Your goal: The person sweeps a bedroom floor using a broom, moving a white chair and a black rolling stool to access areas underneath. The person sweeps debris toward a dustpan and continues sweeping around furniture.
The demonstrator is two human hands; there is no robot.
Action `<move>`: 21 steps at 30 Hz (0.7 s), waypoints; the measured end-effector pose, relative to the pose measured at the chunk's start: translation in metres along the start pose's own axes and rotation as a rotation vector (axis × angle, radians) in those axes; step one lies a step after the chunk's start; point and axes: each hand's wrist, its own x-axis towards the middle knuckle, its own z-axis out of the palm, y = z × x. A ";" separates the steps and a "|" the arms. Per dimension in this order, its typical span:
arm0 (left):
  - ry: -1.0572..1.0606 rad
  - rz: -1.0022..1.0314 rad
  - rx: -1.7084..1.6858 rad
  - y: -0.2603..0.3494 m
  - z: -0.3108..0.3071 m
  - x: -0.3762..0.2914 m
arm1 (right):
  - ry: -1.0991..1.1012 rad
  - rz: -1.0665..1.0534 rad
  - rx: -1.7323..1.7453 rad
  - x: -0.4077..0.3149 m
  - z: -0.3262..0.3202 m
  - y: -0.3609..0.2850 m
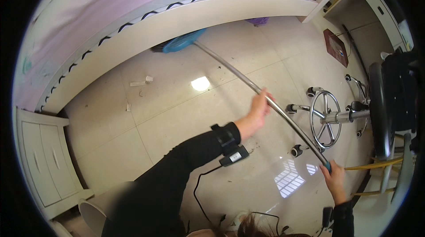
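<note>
A broom with a long metal handle (229,66) slants across the floor. Its blue head (181,41) lies at the lower edge of the bed frame, the dark bristles pointing left and part of it hidden under the bed. My left hand (260,109) grips the handle around its middle. Lower right, my right hand (334,179) is closed around the handle's blue-tipped end. Bits of litter (141,81) and a small pale scrap (128,107) lie on the tiled floor (172,130), to the left of the handle.
A wheeled chair with a chrome base (327,119) stands close right of the handle. The bed (186,13) spans the far side; a purple thing (259,21) shows beneath it. A white cabinet (49,157) and bin (91,215) stand left. A reddish-brown board (335,47) lies by the desk.
</note>
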 end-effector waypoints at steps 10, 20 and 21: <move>-0.228 -0.130 0.073 0.009 0.001 0.001 | -0.016 0.143 0.057 -0.007 -0.009 -0.027; -0.486 -0.243 0.225 -0.026 0.034 0.008 | 0.019 0.288 0.021 -0.053 -0.019 -0.005; -0.502 -0.252 0.240 -0.031 0.039 0.007 | 0.014 0.299 0.025 -0.060 -0.021 -0.002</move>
